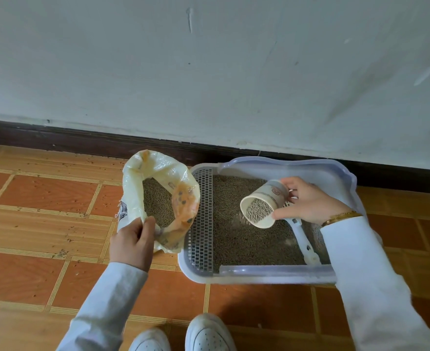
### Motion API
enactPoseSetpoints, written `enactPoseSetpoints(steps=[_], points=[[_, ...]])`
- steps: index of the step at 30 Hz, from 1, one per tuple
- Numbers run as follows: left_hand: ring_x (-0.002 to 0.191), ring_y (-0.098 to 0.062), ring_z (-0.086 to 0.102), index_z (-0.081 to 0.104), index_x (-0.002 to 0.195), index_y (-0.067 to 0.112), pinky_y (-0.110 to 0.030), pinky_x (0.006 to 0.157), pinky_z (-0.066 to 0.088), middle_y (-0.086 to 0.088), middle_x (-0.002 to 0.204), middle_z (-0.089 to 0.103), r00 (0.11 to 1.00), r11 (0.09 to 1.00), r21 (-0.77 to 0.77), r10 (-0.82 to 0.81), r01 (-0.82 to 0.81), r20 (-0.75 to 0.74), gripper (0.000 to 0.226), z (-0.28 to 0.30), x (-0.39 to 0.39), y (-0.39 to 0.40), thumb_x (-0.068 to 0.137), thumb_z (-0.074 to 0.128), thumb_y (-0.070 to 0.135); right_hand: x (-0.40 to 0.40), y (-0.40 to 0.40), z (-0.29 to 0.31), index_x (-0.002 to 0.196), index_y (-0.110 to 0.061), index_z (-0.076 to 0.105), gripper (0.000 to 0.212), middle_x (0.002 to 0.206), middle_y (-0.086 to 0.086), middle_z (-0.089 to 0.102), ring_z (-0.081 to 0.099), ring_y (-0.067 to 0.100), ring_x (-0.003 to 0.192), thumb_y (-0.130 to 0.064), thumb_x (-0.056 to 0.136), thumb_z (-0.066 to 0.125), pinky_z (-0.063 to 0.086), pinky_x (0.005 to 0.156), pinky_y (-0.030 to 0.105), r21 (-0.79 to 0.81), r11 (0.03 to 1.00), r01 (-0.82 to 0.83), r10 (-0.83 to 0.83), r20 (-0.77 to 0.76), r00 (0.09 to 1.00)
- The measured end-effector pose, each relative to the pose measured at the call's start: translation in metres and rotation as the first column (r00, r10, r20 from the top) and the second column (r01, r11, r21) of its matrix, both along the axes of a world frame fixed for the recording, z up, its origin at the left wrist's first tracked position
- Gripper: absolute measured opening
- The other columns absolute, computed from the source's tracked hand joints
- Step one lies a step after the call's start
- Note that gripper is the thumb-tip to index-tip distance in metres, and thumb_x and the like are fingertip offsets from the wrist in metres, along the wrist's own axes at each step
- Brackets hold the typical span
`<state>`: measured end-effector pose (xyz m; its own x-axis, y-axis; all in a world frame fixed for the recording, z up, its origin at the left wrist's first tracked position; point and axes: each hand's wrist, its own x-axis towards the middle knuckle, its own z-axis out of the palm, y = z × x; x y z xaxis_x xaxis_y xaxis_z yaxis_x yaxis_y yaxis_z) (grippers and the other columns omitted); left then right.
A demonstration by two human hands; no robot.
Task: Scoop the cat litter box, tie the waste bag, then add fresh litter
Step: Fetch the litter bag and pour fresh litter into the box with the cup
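A pale plastic litter box (259,277) stands on the floor against the wall, filled with grey-brown litter (241,236). My right hand (307,201) grips a paper cup (262,205) tipped on its side over the box, with litter inside it. A white scoop (302,239) lies in the box under that hand. Left of the box stands an open yellowish litter bag (163,173) with pellets inside. My left hand (133,239) pinches the bag's near rim and holds it open.
A grey grid step (202,219) fills the box's left end. Loose pellets are scattered on the orange tiled floor (44,224) to the left. A dark skirting board (57,140) runs under the white wall. My white shoes (203,335) stand in front of the box.
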<state>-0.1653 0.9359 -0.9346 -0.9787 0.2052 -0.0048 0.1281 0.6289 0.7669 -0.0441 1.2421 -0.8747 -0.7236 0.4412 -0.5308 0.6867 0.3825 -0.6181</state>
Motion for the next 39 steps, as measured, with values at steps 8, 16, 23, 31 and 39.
enactPoseSetpoints(steps=[8, 16, 23, 31, 39], points=[[0.057, -0.038, 0.049, 0.053, 0.053, 0.007, -0.028, 0.049, 0.030, -0.020, 0.051, 0.054, 1.000, 1.000, 0.006, 0.011, -0.010, -0.012, 0.051, -0.002, 0.000, -0.001, 0.070, 0.036, 0.052, 0.006, 0.011, -0.006, 0.126, -0.024, 0.039, 0.088, 0.126, 0.003, 0.048, 0.051, 0.020, 0.114, -0.019, 0.051, 0.084, 0.050, 0.092, 0.037, 0.081, 0.997, 0.009, -0.015, 0.065, 0.998], [0.053, -0.039, 0.046, 0.052, 0.055, 0.000, -0.031, 0.048, 0.027, -0.025, 0.050, 0.050, 1.000, 1.000, 0.002, -0.007, 0.007, -0.012, 0.059, -0.004, -0.001, -0.003, 0.069, 0.035, 0.054, -0.002, 0.001, 0.005, 0.136, -0.010, 0.029, 0.096, 0.132, 0.012, 0.033, 0.036, 0.028, 0.123, -0.012, 0.058, 0.083, 0.038, 0.087, 0.032, 0.435, 0.900, 0.008, -0.005, -0.008, 1.000], [0.051, -0.031, 0.041, 0.051, 0.054, 0.002, -0.032, 0.049, 0.027, -0.024, 0.050, 0.051, 1.000, 0.999, 0.038, 0.013, -0.014, 0.021, 0.045, 0.001, -0.001, -0.005, 0.076, 0.043, 0.040, -0.019, -0.012, -0.005, 0.133, -0.003, 0.033, 0.093, 0.128, 0.016, 0.037, 0.037, 0.030, 0.122, -0.011, 0.054, 0.083, 0.035, 0.098, 0.035, 0.541, 0.815, 0.206, -0.015, -0.336, 0.942], [0.058, -0.040, 0.053, 0.057, 0.056, 0.004, -0.032, 0.050, 0.031, -0.020, 0.051, 0.056, 0.998, 0.997, 0.053, 0.056, -0.056, -0.003, 0.043, 0.002, -0.006, -0.012, 0.077, 0.043, 0.039, -0.040, -0.034, 0.004, 0.134, -0.006, 0.033, 0.090, 0.130, 0.010, 0.037, 0.040, 0.021, 0.120, -0.016, 0.060, 0.083, 0.030, 0.092, 0.019, 0.440, 0.864, 0.246, -0.015, -0.464, 0.886], [0.046, -0.023, 0.044, 0.050, 0.044, 0.023, -0.027, 0.048, 0.029, 0.005, 0.037, 0.049, 0.996, 0.992, 0.092, 0.081, -0.083, 0.030, 0.037, 0.007, -0.006, -0.015, 0.077, 0.044, 0.037, -0.079, -0.077, 0.044, 0.128, -0.026, 0.037, 0.086, 0.121, -0.010, 0.048, 0.051, 0.002, 0.108, -0.031, 0.057, 0.086, 0.040, 0.089, 0.017, 0.014, 0.998, 0.059, -0.047, -0.449, 0.892]])
